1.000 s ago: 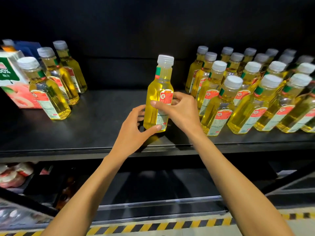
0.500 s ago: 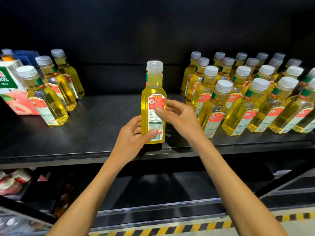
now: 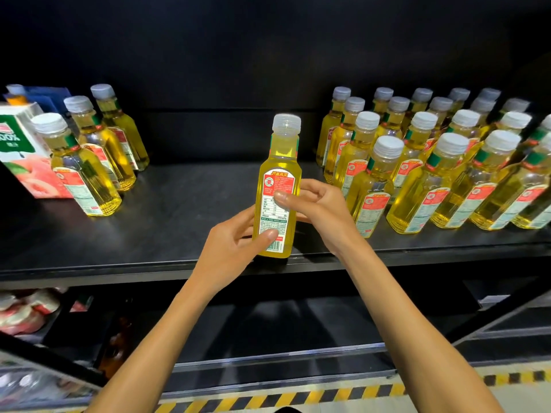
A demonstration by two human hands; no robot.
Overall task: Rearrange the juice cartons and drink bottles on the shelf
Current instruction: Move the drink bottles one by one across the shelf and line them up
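Observation:
A yellow drink bottle [image 3: 278, 162] with a white cap and a red-and-white label stands upright near the front edge of the black shelf [image 3: 167, 222], its label facing me. My left hand [image 3: 235, 248] grips its lower part from the left, thumb across the label. My right hand [image 3: 316, 207] holds its middle from the right, thumb on the label. Three like bottles [image 3: 89, 162] stand in a row at the left, beside a peach juice carton [image 3: 24, 153]. Several more bottles [image 3: 441, 162] crowd the right side in rows.
A blue carton [image 3: 47, 96] stands behind the peach one. A lower shelf [image 3: 268, 329] holds red-and-white packets [image 3: 24, 311] at the left. Yellow-black hazard tape [image 3: 298, 397] runs along the floor. The shelf's back wall is dark.
The bottle has turned so its label faces me and has shifted slightly left and nearer the front edge. Both hands kept hold of it.

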